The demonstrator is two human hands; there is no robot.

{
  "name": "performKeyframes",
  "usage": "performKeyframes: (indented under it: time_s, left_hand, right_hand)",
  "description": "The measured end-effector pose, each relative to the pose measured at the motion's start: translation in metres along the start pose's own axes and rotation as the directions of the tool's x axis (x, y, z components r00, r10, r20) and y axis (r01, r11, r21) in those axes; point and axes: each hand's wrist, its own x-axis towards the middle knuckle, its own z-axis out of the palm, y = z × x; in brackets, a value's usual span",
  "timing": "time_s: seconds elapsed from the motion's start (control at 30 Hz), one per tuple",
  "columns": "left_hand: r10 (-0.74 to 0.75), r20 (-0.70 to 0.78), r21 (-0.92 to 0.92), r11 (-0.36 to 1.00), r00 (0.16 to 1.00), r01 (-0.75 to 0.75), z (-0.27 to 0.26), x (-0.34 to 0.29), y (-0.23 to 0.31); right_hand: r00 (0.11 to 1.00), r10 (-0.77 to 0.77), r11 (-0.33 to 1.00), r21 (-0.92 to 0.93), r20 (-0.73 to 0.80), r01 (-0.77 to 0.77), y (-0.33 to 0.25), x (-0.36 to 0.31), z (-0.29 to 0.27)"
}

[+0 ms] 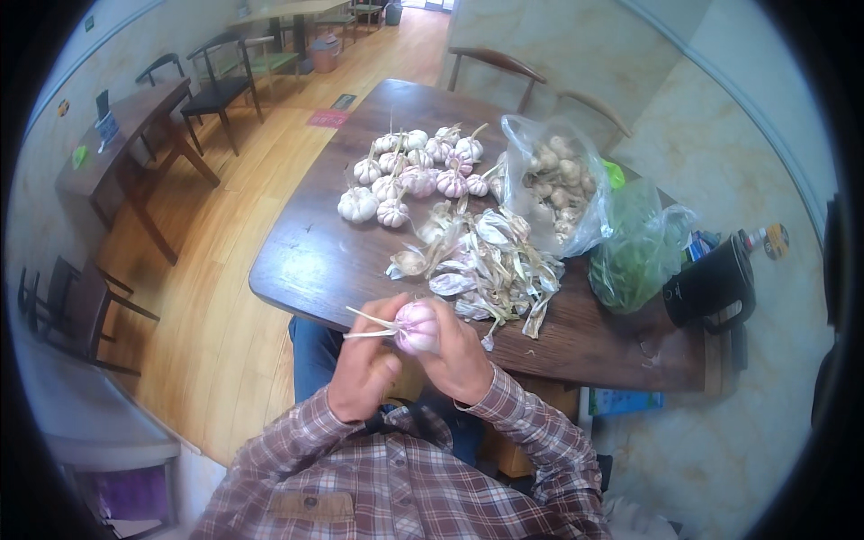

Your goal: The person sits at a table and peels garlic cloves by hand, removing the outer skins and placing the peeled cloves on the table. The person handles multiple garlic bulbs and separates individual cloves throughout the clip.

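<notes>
Close in front of me, by the near table edge, is a purple-streaked garlic bulb (pixel 418 329) with two pale stalks pointing left. My right hand (pixel 460 358) is closed round the bulb's right side. My left hand (pixel 362 367) is bent in at the stalk side, its fingers passing behind the stalks to the bulb; their tips are partly hidden. Beyond my hands lies a pile of dry garlic skins (pixel 490 265). Farther back, a group of whole garlic bulbs (pixel 418 180) sits on the dark wooden table (pixel 306 243), some with short stalks.
A clear plastic bag (pixel 560 184) of garlic-like bulbs stands at the back right. Beside it are a bag of greens (pixel 634 256) and a black kettle (pixel 713 283). Wooden chairs (pixel 499 65) stand behind the table. Another table (pixel 126 135) is at the left.
</notes>
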Motion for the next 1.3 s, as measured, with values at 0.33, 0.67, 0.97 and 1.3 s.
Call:
performKeyframes:
  time_s: [0.33,0.67,0.97,1.3]
  left_hand:
    - [-0.056,0.045,0.263,0.964,0.997,0.042,0.014,0.011,-0.014]
    - [-0.480,0.296,-0.582,0.595,0.825,0.555,-0.007,0.032,-0.012]
    - [0.061,-0.270,0.247,0.969,0.961,0.008,-0.009,0.085,-0.033]
    - [0.216,0.104,0.537,0.809,0.971,-0.238,-0.082,0.192,-0.072]
  right_hand:
    - [0.997,0.026,0.994,-0.109,0.066,-0.019,0.017,-0.008,0.001]
    - [0.996,-0.001,0.988,0.155,0.084,-0.012,-0.010,0.017,-0.023]
    - [0.929,-0.371,0.905,-0.228,-0.012,0.359,-0.006,0.028,-0.010]
    - [0.970,-0.235,0.787,-0.598,-0.065,0.151,0.033,0.084,-0.067]
